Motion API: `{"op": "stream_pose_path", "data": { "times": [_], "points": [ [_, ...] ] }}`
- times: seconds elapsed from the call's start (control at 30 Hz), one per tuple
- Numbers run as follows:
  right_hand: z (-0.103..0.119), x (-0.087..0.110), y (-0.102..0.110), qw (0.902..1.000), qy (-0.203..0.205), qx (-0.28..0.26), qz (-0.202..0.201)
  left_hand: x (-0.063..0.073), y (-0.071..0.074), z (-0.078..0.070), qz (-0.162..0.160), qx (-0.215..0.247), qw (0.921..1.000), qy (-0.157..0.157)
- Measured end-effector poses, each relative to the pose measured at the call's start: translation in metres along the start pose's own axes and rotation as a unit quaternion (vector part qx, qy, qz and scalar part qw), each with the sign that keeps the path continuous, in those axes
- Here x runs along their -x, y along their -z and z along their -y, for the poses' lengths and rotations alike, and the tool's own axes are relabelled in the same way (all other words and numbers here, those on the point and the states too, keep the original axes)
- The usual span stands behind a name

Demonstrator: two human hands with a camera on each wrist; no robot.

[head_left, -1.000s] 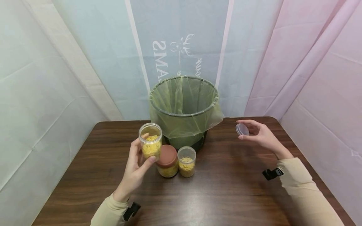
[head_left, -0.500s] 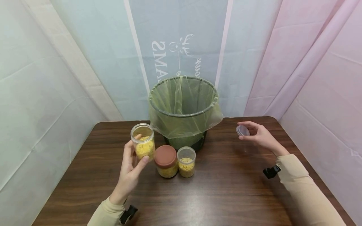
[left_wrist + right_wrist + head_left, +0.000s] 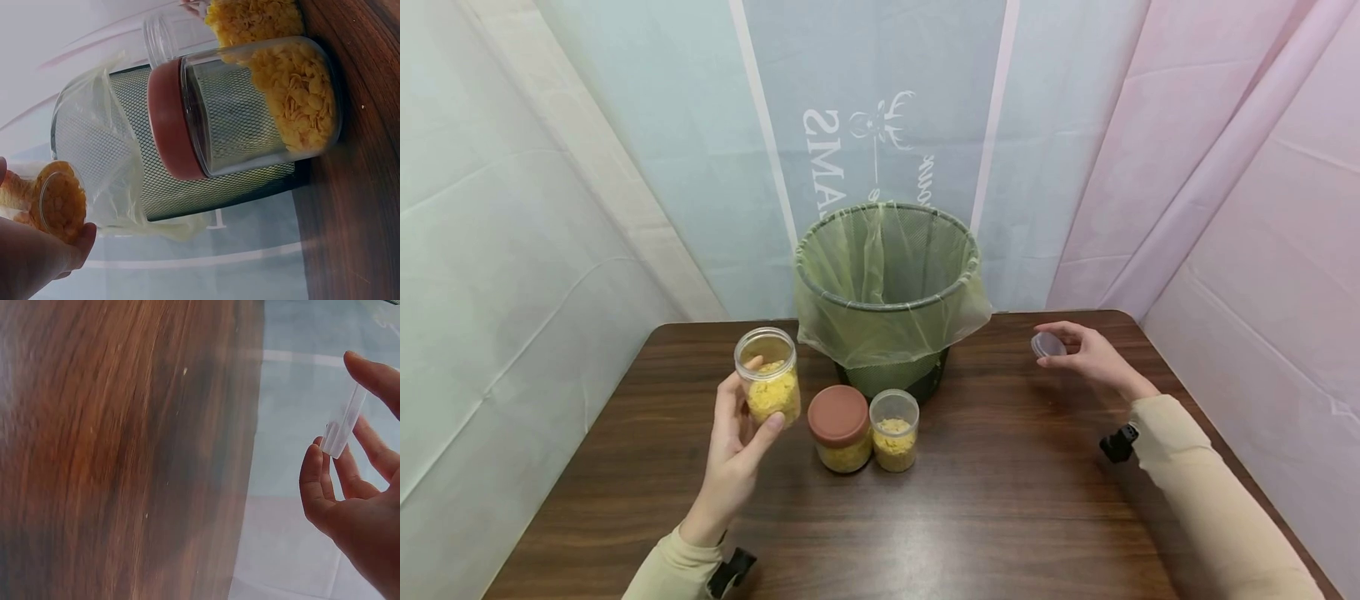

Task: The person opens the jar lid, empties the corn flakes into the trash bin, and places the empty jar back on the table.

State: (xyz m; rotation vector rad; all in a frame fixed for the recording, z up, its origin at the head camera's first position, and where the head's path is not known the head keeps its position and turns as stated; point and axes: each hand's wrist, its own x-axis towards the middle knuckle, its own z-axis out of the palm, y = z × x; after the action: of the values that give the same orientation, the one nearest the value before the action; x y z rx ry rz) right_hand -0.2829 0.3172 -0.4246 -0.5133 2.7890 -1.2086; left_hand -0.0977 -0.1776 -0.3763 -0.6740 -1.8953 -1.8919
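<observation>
Desk [image 3: 970, 533]: dark wood grain, rounded back corners.
Left grip [image 3: 726, 462]: closed round the raised jar [image 3: 767, 375], thumb in front, fingers behind; the side hold probably served to leave the mouth free.
Jar in hand: clear, lidless, mouth up, above the desk, left of the other jars; the near-upright pose presumably guarded against spilling the yellow flakes [image 3: 772, 398].
Brown-lidded jar [image 3: 839, 429]: upright on the desk, part filled, top covered.
Small jar [image 3: 895, 437]: upright just beside it, part filled; whether a clear cap covered it could not be told.
Right grip [image 3: 1090, 360]: pinched a clear lid [image 3: 1048, 345] by its edge, well apart from the jars; the hold seemed suited to a thin disc.
Bin [image 3: 887, 379]: mesh, stood behind the jars; its liner [image 3: 880, 333] was folded outward, presumably against slipping in.
Backdrop [image 3: 940, 108]: printed cloth, farthest back.
</observation>
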Motion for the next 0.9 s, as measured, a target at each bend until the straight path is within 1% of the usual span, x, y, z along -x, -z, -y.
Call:
{"op": "stream_pose_path", "data": {
  "times": [0.23,0.4,0.63,0.77,0.9],
  "points": [
    [-0.012,-0.007,0.003,0.999,-0.022,0.039,0.004,0.0,0.002,-0.002,-0.005,0.004,1.0,0.006],
    [-0.017,-0.011,0.004,0.9987,-0.028,0.042,0.006,0.002,0.002,-0.003,-0.007,0.003,0.9999,0.01],
    [-0.026,-0.015,0.002,0.9975,-0.054,0.044,0.005,0.006,0.001,-0.003,-0.012,0.002,0.9996,0.024],
    [-0.029,-0.018,0.002,0.9964,-0.069,0.048,-0.006,0.006,0.001,-0.003,-0.013,0.0,0.9997,0.02],
    [-0.033,-0.021,0.003,0.9949,-0.077,0.064,-0.009,0.004,0.002,-0.002,-0.012,0.0,0.9997,0.019]
  ]
}}
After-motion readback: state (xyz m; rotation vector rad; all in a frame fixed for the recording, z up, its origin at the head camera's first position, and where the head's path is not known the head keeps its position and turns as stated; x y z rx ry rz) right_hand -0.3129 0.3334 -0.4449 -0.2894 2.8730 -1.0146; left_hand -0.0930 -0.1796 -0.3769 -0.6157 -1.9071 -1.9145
